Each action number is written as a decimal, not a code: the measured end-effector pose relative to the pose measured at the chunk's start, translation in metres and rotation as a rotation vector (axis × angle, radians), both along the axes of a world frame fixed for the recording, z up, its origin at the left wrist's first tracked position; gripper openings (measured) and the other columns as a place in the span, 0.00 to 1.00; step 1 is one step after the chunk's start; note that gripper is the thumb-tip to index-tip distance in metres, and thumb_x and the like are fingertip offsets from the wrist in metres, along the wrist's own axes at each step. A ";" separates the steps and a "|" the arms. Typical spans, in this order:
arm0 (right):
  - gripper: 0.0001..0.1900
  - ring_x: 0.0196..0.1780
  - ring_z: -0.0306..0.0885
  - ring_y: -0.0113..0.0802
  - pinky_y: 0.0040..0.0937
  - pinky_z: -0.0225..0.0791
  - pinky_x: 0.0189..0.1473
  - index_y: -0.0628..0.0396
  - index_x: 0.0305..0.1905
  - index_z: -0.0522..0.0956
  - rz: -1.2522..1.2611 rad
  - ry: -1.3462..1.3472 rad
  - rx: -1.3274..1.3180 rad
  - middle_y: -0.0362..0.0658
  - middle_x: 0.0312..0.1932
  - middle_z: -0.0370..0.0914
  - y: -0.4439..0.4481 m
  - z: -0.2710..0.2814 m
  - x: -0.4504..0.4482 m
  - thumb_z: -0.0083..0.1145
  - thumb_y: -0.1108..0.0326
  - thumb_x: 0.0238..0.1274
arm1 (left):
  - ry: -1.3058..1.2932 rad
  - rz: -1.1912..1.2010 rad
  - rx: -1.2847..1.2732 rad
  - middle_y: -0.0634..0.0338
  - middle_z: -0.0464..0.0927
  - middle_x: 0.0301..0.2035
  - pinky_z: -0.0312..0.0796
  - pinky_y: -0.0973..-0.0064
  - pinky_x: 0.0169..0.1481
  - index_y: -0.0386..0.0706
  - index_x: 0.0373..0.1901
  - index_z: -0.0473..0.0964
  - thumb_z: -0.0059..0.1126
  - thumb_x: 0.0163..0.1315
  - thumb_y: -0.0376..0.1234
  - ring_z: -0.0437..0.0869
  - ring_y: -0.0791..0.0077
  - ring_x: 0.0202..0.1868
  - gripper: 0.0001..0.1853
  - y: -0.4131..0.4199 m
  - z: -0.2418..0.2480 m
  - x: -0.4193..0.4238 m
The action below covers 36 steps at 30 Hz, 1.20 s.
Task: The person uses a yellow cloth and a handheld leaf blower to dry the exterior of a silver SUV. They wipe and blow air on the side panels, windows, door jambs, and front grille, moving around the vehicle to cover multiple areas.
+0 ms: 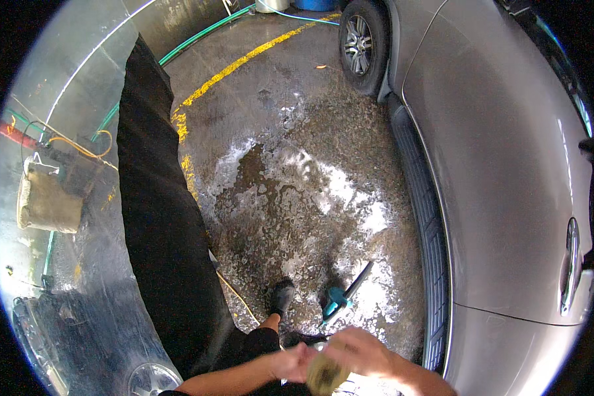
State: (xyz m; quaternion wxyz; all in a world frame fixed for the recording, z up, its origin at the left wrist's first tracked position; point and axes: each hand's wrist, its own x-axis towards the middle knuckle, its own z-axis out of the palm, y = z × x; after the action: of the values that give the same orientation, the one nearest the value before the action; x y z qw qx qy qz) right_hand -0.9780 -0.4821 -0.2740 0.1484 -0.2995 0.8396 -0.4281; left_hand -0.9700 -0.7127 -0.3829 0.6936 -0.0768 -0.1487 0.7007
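Near the bottom centre my left hand (293, 362) and my right hand (359, 350) are close together, both blurred. A yellowish-brown object (325, 374), perhaps a cloth or sponge, lies between them; my right hand's fingers are over its top, and my left hand is against its side. Which hand grips it is hard to tell. Just beyond the hands a teal and black blower-like tool (337, 301) with a long black nozzle is low over or on the wet floor; its support is hidden.
A grey-brown car (490, 173) with a black side step (428, 237) stands along the right. Black fabric (163, 198) hangs on the left. The concrete floor (257, 213) is wet and foamy. One foot in a dark shoe (282, 295) shows. A green hose (208, 30) runs along the far wall.
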 end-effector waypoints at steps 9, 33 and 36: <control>0.24 0.41 0.80 0.42 0.32 0.80 0.43 0.64 0.57 0.73 0.315 0.714 -0.008 0.52 0.46 0.76 -0.010 0.025 -0.044 0.56 0.62 0.58 | 0.195 -0.127 0.062 0.60 0.78 0.43 0.70 0.72 0.51 0.38 0.52 0.74 0.64 0.66 0.45 0.77 0.74 0.45 0.22 0.022 0.020 0.023; 0.11 0.41 0.87 0.45 0.44 0.81 0.38 0.54 0.50 0.76 -0.129 -0.298 1.032 0.46 0.38 0.86 -0.047 -0.217 -0.127 0.51 0.66 0.65 | 2.083 -0.259 -1.175 0.34 0.77 0.50 0.78 0.45 0.48 0.33 0.58 0.66 0.51 0.64 0.43 0.85 0.37 0.42 0.27 0.069 -0.195 -0.132; 0.13 0.42 0.87 0.44 0.44 0.81 0.40 0.52 0.53 0.75 -0.176 -0.303 1.067 0.45 0.40 0.85 -0.047 -0.221 -0.123 0.52 0.67 0.65 | 2.040 -0.230 -1.155 0.35 0.77 0.50 0.77 0.45 0.47 0.37 0.58 0.67 0.57 0.60 0.43 0.85 0.39 0.43 0.28 0.073 -0.198 -0.134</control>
State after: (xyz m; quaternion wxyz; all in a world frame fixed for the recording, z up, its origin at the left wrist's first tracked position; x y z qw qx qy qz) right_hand -1.1011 -0.5287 -0.4949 0.3619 -0.0470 0.9310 0.0070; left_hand -1.1043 -0.6393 -0.5807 0.4129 0.2035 0.8222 0.3347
